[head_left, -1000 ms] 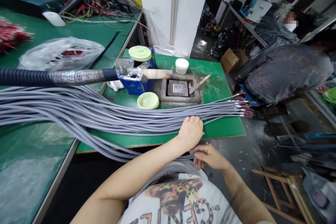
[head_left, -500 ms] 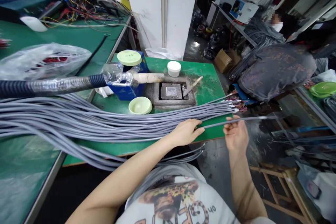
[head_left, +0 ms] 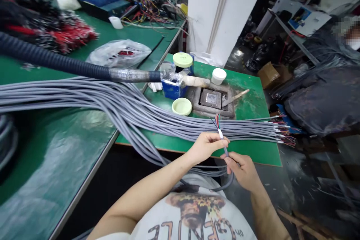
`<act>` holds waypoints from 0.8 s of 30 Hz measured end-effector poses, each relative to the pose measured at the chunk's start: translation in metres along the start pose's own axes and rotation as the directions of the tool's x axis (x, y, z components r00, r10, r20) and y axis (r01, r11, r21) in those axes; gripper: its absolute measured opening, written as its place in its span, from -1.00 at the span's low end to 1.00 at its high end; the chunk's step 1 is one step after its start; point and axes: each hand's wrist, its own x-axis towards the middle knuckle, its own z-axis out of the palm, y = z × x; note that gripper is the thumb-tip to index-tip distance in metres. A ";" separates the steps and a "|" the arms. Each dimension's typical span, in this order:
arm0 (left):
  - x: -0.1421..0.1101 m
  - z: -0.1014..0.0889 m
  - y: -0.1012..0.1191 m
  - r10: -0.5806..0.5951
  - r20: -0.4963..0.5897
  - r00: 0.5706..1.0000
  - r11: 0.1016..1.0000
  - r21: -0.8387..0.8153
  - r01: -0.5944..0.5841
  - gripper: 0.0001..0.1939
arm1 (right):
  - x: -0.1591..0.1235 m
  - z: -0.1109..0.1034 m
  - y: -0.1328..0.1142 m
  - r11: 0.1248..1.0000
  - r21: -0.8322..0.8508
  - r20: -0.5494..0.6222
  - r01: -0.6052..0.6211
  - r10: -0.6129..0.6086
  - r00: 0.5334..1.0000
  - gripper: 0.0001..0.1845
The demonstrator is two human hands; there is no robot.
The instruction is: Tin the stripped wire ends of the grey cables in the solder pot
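My left hand (head_left: 206, 144) and my right hand (head_left: 242, 168) both pinch one grey cable (head_left: 224, 148) and hold it upright in front of my chest. Its stripped end with coloured wires (head_left: 216, 120) points up above my left fingers. The cable loops down under my right hand. Just beyond my hands a thick bundle of grey cables (head_left: 146, 114) lies across the green table (head_left: 250, 148), its stripped ends (head_left: 284, 133) hanging past the right edge.
A metal block with a square recess (head_left: 211, 100), a blue box (head_left: 171, 88), pale green lids (head_left: 182, 106), a white jar (head_left: 218, 76) and a black corrugated hose (head_left: 56, 62) lie behind the bundle. A person sits at the right by dark cable piles (head_left: 320, 97). A white pillar (head_left: 222, 11) stands behind.
My right hand drew one cable out sideways, then brought it back; now both hands hold it upright. The view has shifted left and closer.
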 end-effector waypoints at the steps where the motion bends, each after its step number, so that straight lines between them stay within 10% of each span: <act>1: -0.003 -0.001 -0.001 0.004 -0.010 1.000 1.000 -0.014 -0.004 -0.73 | 0.003 0.001 -0.001 1.000 -0.008 -0.003 0.011 -0.011 1.000 -0.71; 12: -0.011 -0.022 0.010 0.104 -0.365 0.925 0.961 -0.204 -0.188 -0.78 | 0.025 0.009 -0.005 0.998 -0.018 -0.036 0.061 -0.061 0.997 -0.71; 24: -0.016 -0.018 0.011 0.313 -0.465 0.828 0.934 -0.008 -0.358 -0.80 | 0.029 0.015 -0.008 0.991 -0.092 -0.022 0.093 -0.095 0.995 -0.66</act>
